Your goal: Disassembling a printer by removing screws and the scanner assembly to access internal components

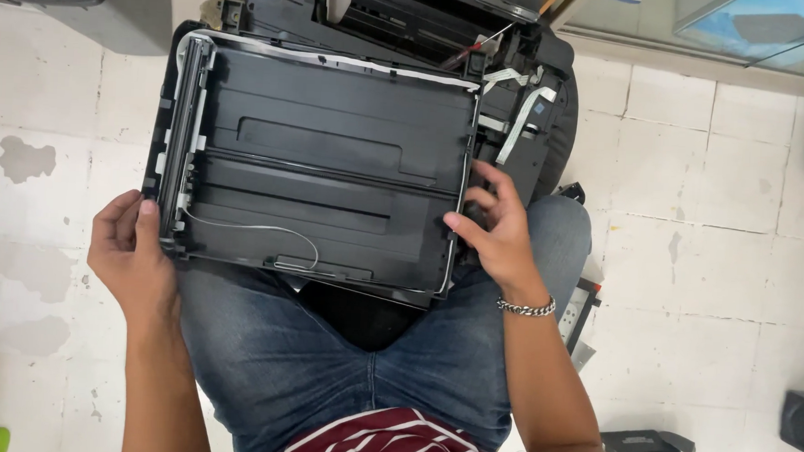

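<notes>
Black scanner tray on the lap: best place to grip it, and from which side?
Probably by the two short side edges, one hand coming in from each side. The scanner tray is a wide, flat panel lying across the knees, so opposite edges keep it level. The left hand already holds the near left corner and the right hand the right edge. Avoid the thin white cable along the front.
</notes>
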